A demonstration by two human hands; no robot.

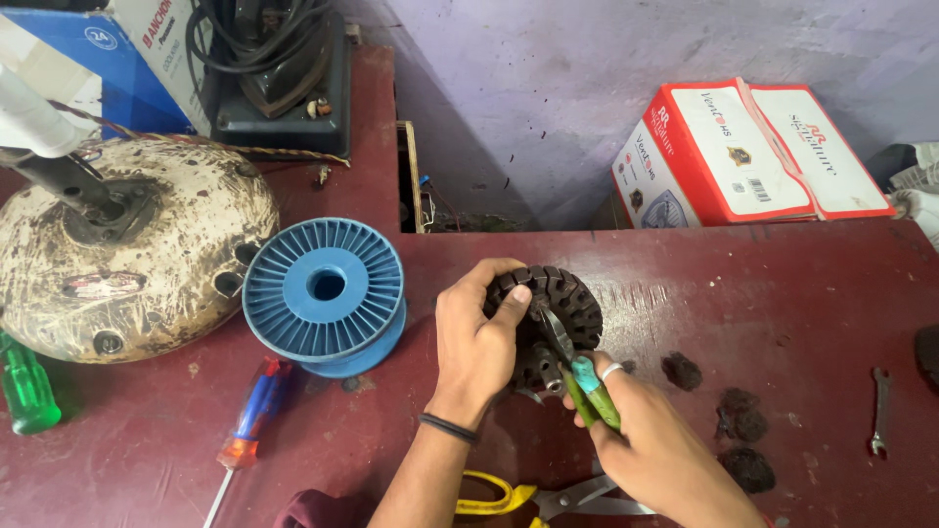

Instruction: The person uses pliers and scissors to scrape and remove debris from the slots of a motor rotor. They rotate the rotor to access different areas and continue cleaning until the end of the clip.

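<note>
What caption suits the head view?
Left hand steadies a dark stator while right hand works green-handled pliers into it.

A repair workshop — worn red bench (763,293), screwdrivers (249,416), spanner (880,411), wire spool (325,293), dismantled fan motor housing (127,254).

The stator core (556,298) looks like dark, matt metal, its slotted rim rough and grimy. The pliers (577,367) gripping it have dull steel jaws and glossy green plastic handles. Left of the stator, the blue spool (324,293) is smooth ribbed plastic, and beyond it the fan motor housing (127,244) shows chipped, stained cream paint. The workbench (782,293) beneath is scuffed, matt maroon.
</note>
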